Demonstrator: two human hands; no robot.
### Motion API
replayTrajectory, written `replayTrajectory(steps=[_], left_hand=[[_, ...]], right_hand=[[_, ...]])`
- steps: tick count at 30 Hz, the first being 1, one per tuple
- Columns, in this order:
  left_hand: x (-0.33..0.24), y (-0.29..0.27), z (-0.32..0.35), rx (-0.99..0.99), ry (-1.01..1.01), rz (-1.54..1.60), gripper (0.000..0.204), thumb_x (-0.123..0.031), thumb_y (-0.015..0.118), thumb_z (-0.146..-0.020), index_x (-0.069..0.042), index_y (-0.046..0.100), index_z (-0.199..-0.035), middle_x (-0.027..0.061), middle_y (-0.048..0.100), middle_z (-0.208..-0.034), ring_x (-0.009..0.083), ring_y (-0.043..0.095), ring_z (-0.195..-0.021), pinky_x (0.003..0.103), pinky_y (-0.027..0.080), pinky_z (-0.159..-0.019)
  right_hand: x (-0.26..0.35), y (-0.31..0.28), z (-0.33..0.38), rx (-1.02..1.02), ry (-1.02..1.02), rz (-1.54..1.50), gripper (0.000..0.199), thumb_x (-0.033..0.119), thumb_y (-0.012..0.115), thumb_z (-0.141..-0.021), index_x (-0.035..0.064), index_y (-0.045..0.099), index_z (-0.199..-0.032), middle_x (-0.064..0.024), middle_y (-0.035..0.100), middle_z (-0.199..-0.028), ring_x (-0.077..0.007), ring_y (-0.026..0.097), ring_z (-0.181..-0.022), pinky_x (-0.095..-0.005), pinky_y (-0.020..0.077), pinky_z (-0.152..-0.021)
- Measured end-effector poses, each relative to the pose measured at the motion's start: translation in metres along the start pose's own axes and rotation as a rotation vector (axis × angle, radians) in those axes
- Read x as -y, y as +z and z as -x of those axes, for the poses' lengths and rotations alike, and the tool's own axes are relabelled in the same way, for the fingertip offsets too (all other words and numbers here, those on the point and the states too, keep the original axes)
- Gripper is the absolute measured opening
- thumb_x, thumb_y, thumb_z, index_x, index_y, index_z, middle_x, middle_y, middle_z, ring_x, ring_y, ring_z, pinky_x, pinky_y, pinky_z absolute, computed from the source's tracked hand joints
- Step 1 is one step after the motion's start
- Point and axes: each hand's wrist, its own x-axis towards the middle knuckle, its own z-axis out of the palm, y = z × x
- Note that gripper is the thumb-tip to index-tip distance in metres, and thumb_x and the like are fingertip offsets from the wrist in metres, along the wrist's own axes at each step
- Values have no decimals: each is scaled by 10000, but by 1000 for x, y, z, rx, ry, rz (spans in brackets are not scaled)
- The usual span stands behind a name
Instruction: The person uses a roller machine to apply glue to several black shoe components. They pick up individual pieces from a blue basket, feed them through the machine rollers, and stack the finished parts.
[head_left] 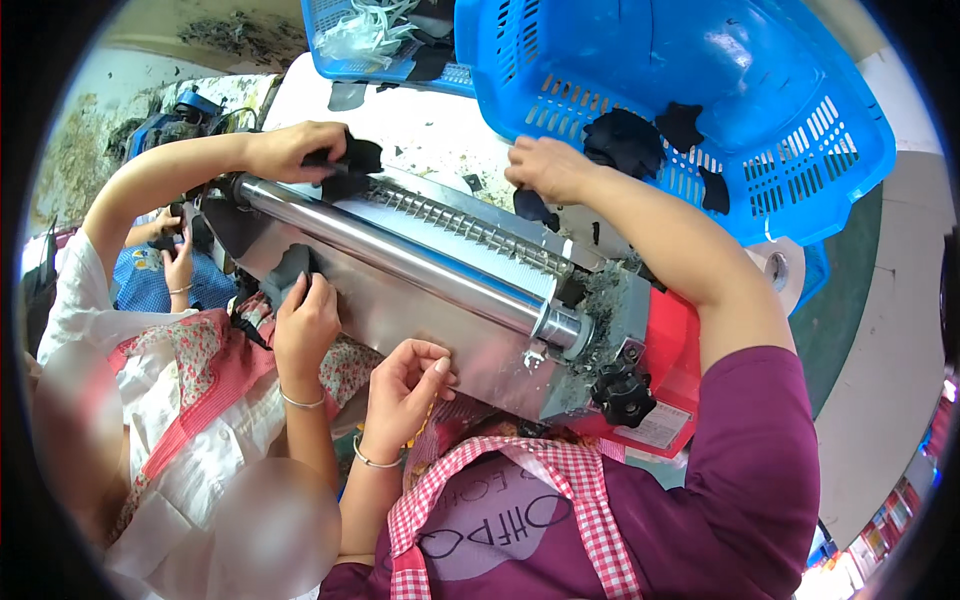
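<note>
- One right hand [555, 172], fingers bent down; one black piece [536, 208] just under their tips, whether gripped I cannot tell.
- One left hand [402, 390], fingers loosely curled at one metal plate [400, 322]; whether they hold anything I cannot tell.
- One steel roller [400, 258], between both hands' fingers.
- One large blue basket [640, 60], beyond the right fingers.
- Two co-worker's hands [307, 325], left of the left fingers.
</note>
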Motion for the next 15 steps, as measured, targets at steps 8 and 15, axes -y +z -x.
replayTrajectory(steps=[8,15], left_hand=[[0,-3,-3,11,-4,8,130,-72,628,-994,35,612,-1065,65,680,-869,113,682,-776,251,589,-658],[1,-2,-3,-14,10,33,128,-84,630,-998,29,607,-1052,71,690,-841,106,671,-734,238,574,-643]], right_hand=[[-79,-63,112,-429,791,-922,253,153,715,-876,20,666,-1085,-81,668,-811,-144,631,-705,-345,519,-632],[-117,1,155,-381,1217,-462,550,478,794,-787,23,724,-1088,-189,722,-1088,-333,692,-1046,-423,536,-925]])
